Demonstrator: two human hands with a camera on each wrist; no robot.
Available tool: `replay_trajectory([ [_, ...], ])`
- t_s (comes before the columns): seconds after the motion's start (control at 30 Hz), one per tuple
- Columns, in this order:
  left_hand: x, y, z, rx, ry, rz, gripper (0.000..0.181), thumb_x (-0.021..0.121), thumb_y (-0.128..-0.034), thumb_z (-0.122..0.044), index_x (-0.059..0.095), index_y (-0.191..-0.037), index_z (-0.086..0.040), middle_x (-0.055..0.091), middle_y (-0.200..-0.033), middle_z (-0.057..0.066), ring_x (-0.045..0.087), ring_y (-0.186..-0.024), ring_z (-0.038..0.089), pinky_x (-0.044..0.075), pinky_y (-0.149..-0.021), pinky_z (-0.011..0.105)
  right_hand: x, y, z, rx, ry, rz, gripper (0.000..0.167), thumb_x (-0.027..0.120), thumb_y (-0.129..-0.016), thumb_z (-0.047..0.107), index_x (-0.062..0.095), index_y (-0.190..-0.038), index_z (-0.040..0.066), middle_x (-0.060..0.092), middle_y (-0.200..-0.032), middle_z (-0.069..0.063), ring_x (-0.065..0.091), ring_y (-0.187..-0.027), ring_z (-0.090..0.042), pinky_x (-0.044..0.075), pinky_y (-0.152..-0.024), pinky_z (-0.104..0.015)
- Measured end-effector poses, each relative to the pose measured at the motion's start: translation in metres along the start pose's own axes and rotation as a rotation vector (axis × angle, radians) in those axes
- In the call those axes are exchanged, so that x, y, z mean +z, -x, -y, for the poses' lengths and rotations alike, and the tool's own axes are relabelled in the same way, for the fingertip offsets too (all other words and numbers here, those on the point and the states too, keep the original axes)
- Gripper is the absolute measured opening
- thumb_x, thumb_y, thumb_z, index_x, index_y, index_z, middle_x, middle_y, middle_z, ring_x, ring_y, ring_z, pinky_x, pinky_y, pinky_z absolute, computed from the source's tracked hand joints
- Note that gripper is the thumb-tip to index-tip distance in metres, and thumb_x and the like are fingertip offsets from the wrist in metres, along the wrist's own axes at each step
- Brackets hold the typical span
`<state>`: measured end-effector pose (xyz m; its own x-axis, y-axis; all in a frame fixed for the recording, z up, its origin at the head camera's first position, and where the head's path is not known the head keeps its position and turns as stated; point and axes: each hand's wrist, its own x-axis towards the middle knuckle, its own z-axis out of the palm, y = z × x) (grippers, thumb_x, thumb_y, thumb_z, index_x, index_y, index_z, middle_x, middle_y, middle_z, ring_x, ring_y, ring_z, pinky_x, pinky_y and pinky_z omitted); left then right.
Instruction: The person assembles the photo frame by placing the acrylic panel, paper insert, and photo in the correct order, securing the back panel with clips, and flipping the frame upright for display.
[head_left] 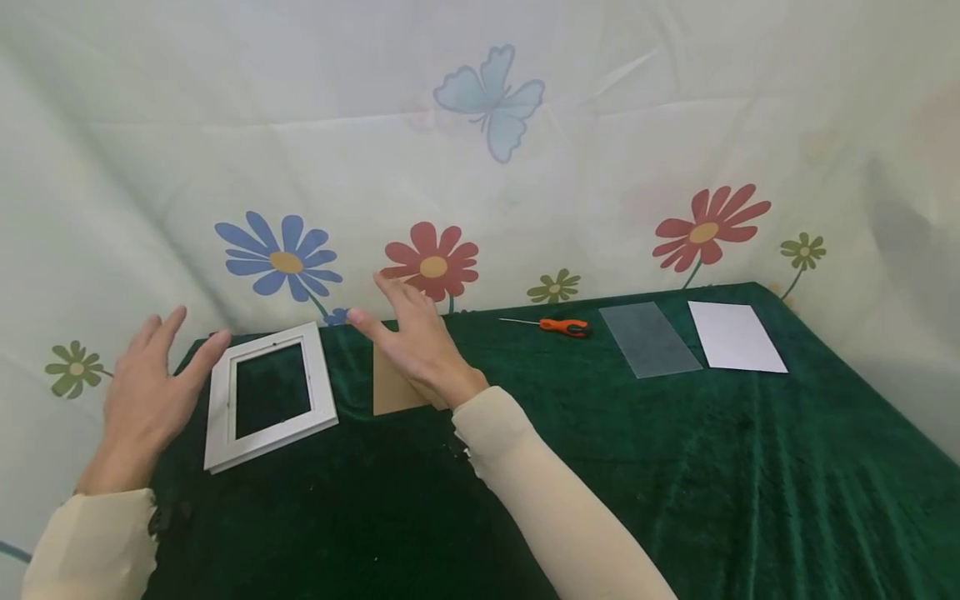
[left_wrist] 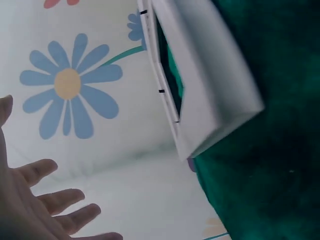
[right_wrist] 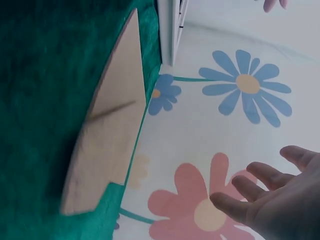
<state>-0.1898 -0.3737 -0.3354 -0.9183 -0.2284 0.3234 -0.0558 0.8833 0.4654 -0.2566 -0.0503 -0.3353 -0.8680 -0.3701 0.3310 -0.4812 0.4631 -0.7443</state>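
Note:
A white picture frame (head_left: 324, 392) with an open middle lies on the green cloth at the left. Above its left side my left hand (head_left: 150, 392) is raised, fingers spread and holding nothing; the left wrist view shows a gap between that hand (left_wrist: 30, 200) and the frame (left_wrist: 200, 75). My right hand (head_left: 420, 337) hovers with extended fingers over a brown backing board (head_left: 393, 387), partly hiding it. In the right wrist view the board (right_wrist: 110, 135) shows a dark slanted strip and a notched edge, apart from the hand (right_wrist: 280, 195).
An orange-handled screwdriver (head_left: 564, 327) lies near the back edge of the table. Right of it are a clear rectangular sheet (head_left: 651, 340) and a white rectangular card (head_left: 738, 337). Behind the table hangs a pale curtain (head_left: 600, 183) printed with flowers and a butterfly.

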Motion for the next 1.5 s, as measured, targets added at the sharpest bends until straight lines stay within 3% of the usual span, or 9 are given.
replay_trajectory([
  [0.23,0.001,0.001,0.001,-0.02,0.02,-0.035,0.085,0.044,-0.1079,-0.061,0.025,-0.167,-0.003,0.018,-0.169,0.033,0.019,-0.153,0.057,0.015,-0.119,0.078,0.009,-0.002,0.007,0.05,-0.082,0.013,0.074,0.056,-0.104,0.058,0.033,-0.168,0.029,0.033,-0.171,0.003,0.031,-0.156,-0.024,0.032,-0.121,-0.062],
  [0.43,0.006,-0.001,0.002,-0.067,0.075,-0.022,0.082,0.048,-0.1082,-0.057,0.027,-0.167,-0.005,0.026,-0.167,0.032,0.035,-0.144,0.06,0.028,-0.111,0.081,0.013,-0.003,0.013,0.076,-0.137,0.023,0.07,0.057,-0.106,0.055,0.037,-0.166,0.028,0.036,-0.169,0.003,0.032,-0.155,-0.023,0.034,-0.121,-0.059],
  [0.67,0.008,-0.001,0.0,-0.115,0.142,0.01,0.082,0.053,-0.1078,-0.055,0.025,-0.168,-0.008,0.026,-0.169,0.028,0.036,-0.145,0.059,0.035,-0.104,0.082,0.019,-0.004,0.016,0.101,-0.207,0.01,0.065,0.06,-0.106,0.053,0.043,-0.163,0.026,0.046,-0.162,0.004,0.051,-0.14,-0.021,0.052,-0.108,-0.043],
  [0.87,0.013,0.0,0.004,-0.121,0.189,0.046,0.084,0.057,-0.1062,-0.055,0.025,-0.169,-0.011,0.028,-0.169,0.025,0.037,-0.145,0.057,0.041,-0.1,0.081,0.029,-0.004,0.019,0.146,-0.286,0.021,0.059,0.063,-0.106,0.047,0.049,-0.159,0.026,0.054,-0.156,-0.001,0.059,-0.134,-0.02,0.056,-0.102,-0.038],
  [1.13,0.015,0.006,0.019,-0.091,0.157,0.042,0.083,0.062,-0.106,-0.049,0.026,-0.168,-0.007,0.031,-0.166,0.031,0.042,-0.14,0.059,0.044,-0.097,0.079,0.057,-0.002,0.013,0.155,-0.298,0.071,0.053,0.068,-0.106,0.038,0.055,-0.154,0.02,0.06,-0.148,-0.004,0.061,-0.131,-0.021,0.056,-0.102,-0.036],
  [1.5,0.02,0.009,0.032,-0.147,0.133,0.069,0.085,0.063,-0.1061,-0.046,0.024,-0.168,-0.004,0.031,-0.163,0.036,0.044,-0.137,0.061,0.046,-0.098,0.076,0.081,0.005,0.003,0.268,-0.385,0.118,0.043,0.071,-0.104,0.037,0.064,-0.144,0.021,0.067,-0.13,0.002,0.064,-0.115,-0.014,0.056,-0.103,-0.042],
])
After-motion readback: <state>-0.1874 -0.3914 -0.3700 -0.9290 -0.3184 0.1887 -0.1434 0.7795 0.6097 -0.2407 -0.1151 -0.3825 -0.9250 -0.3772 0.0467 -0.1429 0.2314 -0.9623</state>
